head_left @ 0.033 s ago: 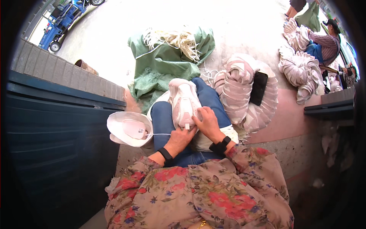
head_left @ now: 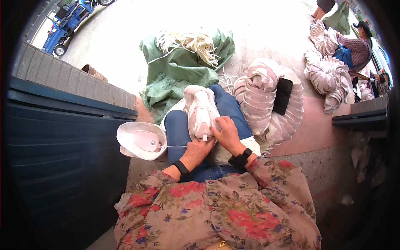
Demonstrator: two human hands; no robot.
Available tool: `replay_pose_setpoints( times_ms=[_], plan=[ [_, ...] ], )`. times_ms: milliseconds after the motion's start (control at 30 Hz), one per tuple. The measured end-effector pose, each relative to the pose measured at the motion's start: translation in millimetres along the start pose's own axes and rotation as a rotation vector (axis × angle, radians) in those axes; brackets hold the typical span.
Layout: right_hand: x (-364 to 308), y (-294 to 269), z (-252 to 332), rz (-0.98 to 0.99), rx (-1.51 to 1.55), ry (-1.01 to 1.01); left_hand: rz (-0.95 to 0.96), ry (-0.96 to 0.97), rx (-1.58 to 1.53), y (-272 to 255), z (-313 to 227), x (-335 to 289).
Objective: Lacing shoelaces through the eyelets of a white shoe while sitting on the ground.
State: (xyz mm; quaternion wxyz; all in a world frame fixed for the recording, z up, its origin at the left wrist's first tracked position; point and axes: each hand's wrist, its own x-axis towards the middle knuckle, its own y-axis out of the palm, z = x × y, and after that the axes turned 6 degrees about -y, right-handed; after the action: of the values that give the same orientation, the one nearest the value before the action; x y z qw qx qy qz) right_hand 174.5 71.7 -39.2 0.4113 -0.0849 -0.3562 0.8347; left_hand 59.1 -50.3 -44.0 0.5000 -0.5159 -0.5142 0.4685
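Observation:
A pale pink and white shoe upper (head_left: 203, 112) lies lengthwise on my lap, with a small white tab at its near end. My left hand (head_left: 198, 151) is closed at that near end, some fingertips hidden under the edge. My right hand (head_left: 227, 134) grips the upper's right side, thumb and fingers bent against it. From my left hand a white lace (head_left: 177, 146) runs left to a white, bowl-like piece (head_left: 125, 135) with a pink, labelled pad (head_left: 146, 141) inside, beside my left knee.
A green sack (head_left: 177, 68) lies ahead with a bundle of cream laces (head_left: 196, 43) on it. At my right stand stacked pink uppers (head_left: 258, 98) and a black phone (head_left: 283, 96). A dark blue panel (head_left: 66, 158) borders the left. Another person (head_left: 356, 50) sits far right among more uppers.

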Motion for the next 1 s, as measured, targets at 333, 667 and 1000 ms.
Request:
replay_pose_setpoints(
  times_ms=[333, 667, 1000],
  plan=[
    [-6, -1, -9, -0.049, 0.155, -0.019, -0.143, 0.061, 0.011, -50, 5, -11],
    [-11, -17, -12, 0.108, 0.442, 0.085, -0.127, -0.01, 0.01, -29, 7, 26],
    [-47, -90, -26, 0.462, -0.011, -0.316, 0.006, 0.055, -0.233, -39, -1, 18]
  ],
)
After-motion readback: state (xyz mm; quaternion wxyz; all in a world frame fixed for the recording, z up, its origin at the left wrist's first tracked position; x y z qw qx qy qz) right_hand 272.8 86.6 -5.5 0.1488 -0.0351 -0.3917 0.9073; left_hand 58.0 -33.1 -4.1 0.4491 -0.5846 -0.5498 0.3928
